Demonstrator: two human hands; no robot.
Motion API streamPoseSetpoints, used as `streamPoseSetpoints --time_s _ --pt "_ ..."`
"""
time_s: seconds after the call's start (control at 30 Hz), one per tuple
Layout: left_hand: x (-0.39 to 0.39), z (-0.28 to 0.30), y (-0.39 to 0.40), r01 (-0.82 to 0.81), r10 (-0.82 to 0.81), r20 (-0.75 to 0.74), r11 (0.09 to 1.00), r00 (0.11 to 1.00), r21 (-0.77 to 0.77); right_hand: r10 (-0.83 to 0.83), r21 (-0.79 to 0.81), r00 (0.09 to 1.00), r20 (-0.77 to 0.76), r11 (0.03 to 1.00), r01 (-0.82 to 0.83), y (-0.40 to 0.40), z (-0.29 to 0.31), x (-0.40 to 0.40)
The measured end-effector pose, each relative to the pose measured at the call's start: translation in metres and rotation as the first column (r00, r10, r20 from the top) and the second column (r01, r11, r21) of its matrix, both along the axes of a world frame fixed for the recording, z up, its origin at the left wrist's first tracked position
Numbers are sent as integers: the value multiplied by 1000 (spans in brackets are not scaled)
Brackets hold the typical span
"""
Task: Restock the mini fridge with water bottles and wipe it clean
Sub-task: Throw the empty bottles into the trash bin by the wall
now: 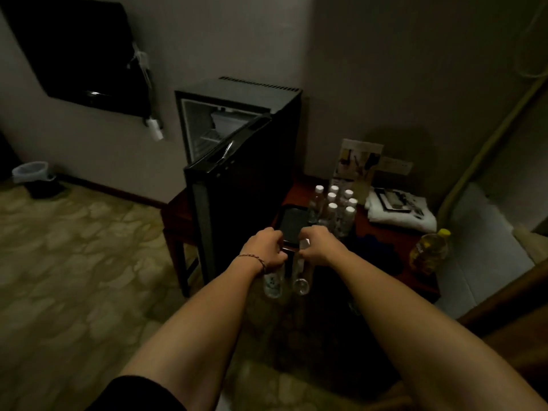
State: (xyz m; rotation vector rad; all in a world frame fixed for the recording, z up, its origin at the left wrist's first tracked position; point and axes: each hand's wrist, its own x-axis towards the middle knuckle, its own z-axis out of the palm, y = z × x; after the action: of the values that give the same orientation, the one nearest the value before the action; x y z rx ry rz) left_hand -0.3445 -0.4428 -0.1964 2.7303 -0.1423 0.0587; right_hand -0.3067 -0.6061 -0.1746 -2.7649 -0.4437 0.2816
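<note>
We hold one clear plastic water bottle [272, 281] in the left hand [264, 249] and another [301, 280] in the right hand [315, 244], both clamped, ready for the open black mini fridge [237, 137] ahead.

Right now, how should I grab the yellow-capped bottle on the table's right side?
Grip the yellow-capped bottle round its narrower neck just under the cap, coming from above. It stands upright near the table edge, apart from the folded towel, so nothing blocks the top.

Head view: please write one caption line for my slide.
Each hand, left and right, grips a water bottle beside the open mini fridge.
</note>
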Motion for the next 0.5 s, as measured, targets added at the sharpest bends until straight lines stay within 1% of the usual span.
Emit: streamPoseSetpoints --time_s 0.1,0.23,0.3,0.43,0.5 --pt "-38 -6 32 -38 36 -39 998 999 -58 75 14 997 -16 997 -75 27 -5 -27" --pt "-76 -7 89 -137 133 -67 989 989 -60 206 63 978 -21 977 -205 83 -10 -56" --pt "-91 -6 122 -193 186 -93 979 978 -68 239 57 971 -7 970 -238 120 -7 -68" --pt "-116 -2 190 -257 255 -74 966 964 -33 361 44 932 -43 932 -359 200 -2 -83" --pt "-126 -4 227 -308 305 -69 950 950 -39 432 44 901 -47 902 -430 243 0 -90"
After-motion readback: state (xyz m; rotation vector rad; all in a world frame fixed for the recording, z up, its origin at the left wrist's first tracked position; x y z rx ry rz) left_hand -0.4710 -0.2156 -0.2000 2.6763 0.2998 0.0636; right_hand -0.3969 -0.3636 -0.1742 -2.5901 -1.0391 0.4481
